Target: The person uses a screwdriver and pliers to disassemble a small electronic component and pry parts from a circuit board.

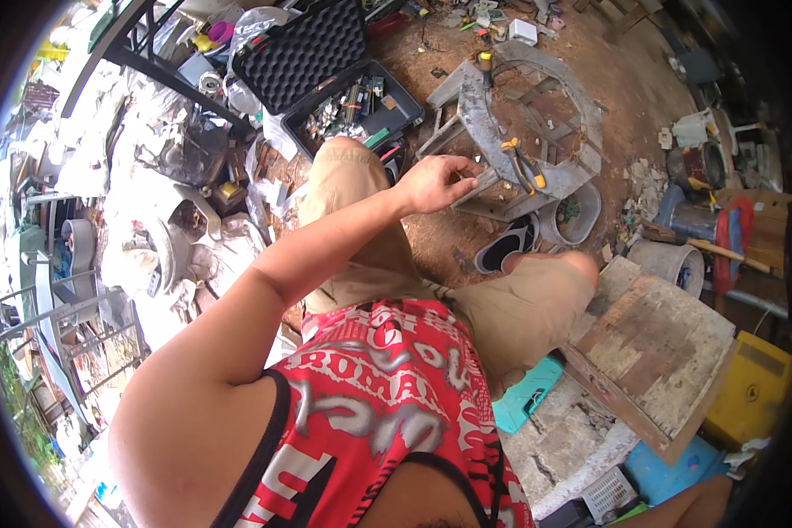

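Note:
My left hand (437, 184) is over the near left side of an octagonal grey metal frame (477, 136). Its fingers are curled in toward the thumb; whatever they pinch, if anything, is too small to make out. A pair of pliers (524, 169) with yellow and black handles lies on the frame's near edge, just right of that hand. Farther up the frame is a yellow-and-black handled tool (486, 69), perhaps a screwdriver. Of my right arm (688, 506) only a part shows at the lower right; the hand is out of the picture.
An open black case (405, 110) with foam in its lid holds electronic parts, beyond my left knee. A grey bucket (581, 216) stands beside the frame. To my right are a worn wooden board (656, 343), a yellow crate (752, 392) and a turquoise case (530, 393). White sacks (141, 145) cover the left.

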The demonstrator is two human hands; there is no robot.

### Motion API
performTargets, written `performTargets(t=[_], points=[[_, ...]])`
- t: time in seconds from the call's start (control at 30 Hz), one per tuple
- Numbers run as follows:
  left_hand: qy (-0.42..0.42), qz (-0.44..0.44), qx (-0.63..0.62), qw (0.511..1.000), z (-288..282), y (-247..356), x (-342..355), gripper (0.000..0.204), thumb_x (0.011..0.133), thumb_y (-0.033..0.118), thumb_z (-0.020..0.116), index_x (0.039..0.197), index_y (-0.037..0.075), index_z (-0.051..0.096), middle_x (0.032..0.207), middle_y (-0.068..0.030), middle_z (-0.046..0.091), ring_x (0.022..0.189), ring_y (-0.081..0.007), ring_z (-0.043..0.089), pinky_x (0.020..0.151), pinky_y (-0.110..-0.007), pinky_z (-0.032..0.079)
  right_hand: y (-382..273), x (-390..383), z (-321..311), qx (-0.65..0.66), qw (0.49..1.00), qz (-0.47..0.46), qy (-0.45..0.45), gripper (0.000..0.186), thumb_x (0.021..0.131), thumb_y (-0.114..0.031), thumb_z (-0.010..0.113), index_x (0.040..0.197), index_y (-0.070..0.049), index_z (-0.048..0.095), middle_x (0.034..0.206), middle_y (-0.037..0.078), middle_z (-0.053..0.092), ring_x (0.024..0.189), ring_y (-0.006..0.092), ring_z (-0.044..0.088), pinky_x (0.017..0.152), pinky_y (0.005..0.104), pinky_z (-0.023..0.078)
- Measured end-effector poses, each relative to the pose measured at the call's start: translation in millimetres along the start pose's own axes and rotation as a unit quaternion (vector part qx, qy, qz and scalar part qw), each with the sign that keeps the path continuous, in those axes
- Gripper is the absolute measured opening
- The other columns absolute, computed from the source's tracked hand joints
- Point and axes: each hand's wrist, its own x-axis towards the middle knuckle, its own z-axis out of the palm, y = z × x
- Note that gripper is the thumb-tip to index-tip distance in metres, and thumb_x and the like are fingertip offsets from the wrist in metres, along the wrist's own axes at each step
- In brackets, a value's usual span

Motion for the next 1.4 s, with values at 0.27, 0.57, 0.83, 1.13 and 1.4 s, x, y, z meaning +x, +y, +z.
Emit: performTargets(t=[0.27,0.57,0.83,1.13,1.4], points=[[0.049,0.035,0.016,0.998,2.8,-6.3,-35.4,0.028,0.092,0.023,0.065,0.114,0.006,0.068,0.089,-0.0153,0.07,0.077,-0.0226,0.07,0.072,-0.035,0.055,1.4,-8.5,-13.2,-0.005,1.0,-0.005,-0.001,0.044,0.098,-0.029,0.047,0.132,-0.002,0.048,0.123,0.013,0.058,0.112,0.0238,0.056,0.096,0.0393,0.044],[0.036,0.061,-0.052,0.996,-2.5,25.7,-50.8,0.029,0.09,0.026,0.064,0.11,0.005,0.068,0.096,-0.0163,0.071,0.087,-0.0313,0.069,0.081,-0.038,0.054,-0.8,-16.1,-29.8,-0.01,1.0,-0.015,0.019,0.048,0.1,-0.034,0.043,0.135,-0.001,0.045,0.125,0.015,0.055,0.113,0.0245,0.054,0.096,0.0393,0.044],[0.057,0.097,-0.098,0.989,-38.4,37.6,-51.1,0.025,0.095,0.02,0.064,0.112,0.002,0.068,0.093,-0.0105,0.071,0.08,-0.0143,0.067,0.073,-0.029,0.054,-8.5,-24.2,-55.7,-0.051,0.994,-0.043,0.087,0.052,0.101,-0.038,0.04,0.137,0.0,0.042,0.127,0.016,0.053,0.113,0.0252,0.053,0.096,0.0393,0.043],[0.229,0.087,-0.046,0.968,-117.7,-14.8,-21.1,0.021,0.092,0.02,0.065,0.106,0.006,0.071,0.094,-0.0131,0.072,0.088,-0.0233,0.07,0.077,-0.034,0.055,-76.3,7.5,-12.1,-0.063,0.959,-0.158,0.228,0.056,0.103,-0.042,0.037,0.139,0.001,0.038,0.129,0.017,0.051,0.114,0.0259,0.051,0.095,0.0394,0.042],[0.139,-0.434,0.22,0.863,-161.9,-357.0,-72.2,0.032,0.089,0.035,0.06,0.109,0.013,0.072,0.105,-0.0179,0.071,0.099,-0.037,0.067,0.088,-0.046,0.053,-64.8,-83.8,185.8,-0.015,0.997,-0.043,-0.067,0.06,0.104,-0.046,0.033,0.141,0.002,0.035,0.131,0.019,0.048,0.115,0.0266,0.05,0.095,0.0394,0.042]])
